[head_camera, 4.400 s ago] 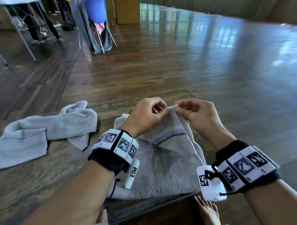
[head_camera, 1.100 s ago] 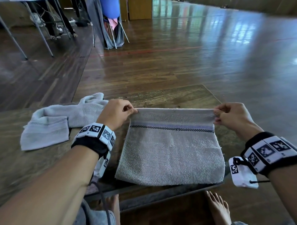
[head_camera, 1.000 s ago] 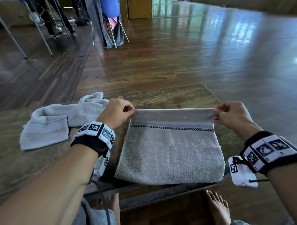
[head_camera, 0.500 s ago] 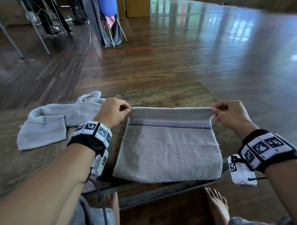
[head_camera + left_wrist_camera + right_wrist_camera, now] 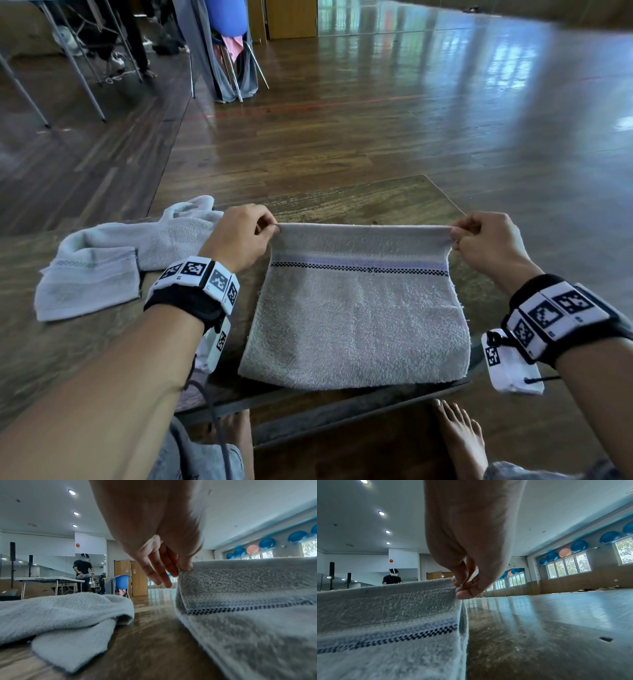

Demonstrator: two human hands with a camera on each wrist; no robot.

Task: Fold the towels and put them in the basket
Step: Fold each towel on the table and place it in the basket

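- Pinching the far corners of the striped towel (image 5: 356, 315), the left hand (image 5: 239, 236) and right hand (image 5: 489, 243) hold its top edge taut, raised off the desk (image 5: 359, 202).
- Each grip is clamped on a corner between thumb and fingertips (image 5: 462, 586); the left's other fingers (image 5: 159, 573) point down, loose.
- Towel sits at lower centre of the head view, its near edge at the desk's front.
- Second towel (image 5: 113, 260) lies crumpled at left, just beside the left hand.
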